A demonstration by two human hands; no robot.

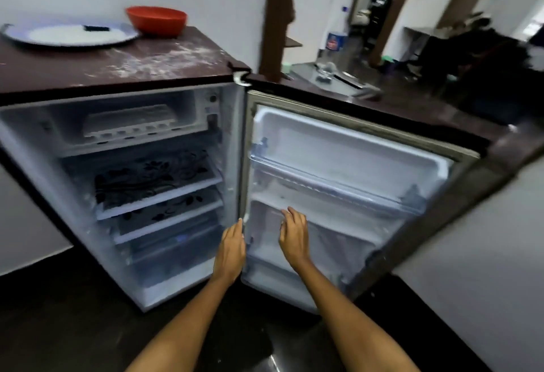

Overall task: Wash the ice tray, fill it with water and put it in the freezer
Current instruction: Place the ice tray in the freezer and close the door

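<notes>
The ice tray (129,124) is seen in the freezer compartment, upper left of the frame, long axis left-right. Both grips are empty, fingers loosely apart: left hand (232,249) nearer, right hand (294,237) at the door (347,195).
</notes>
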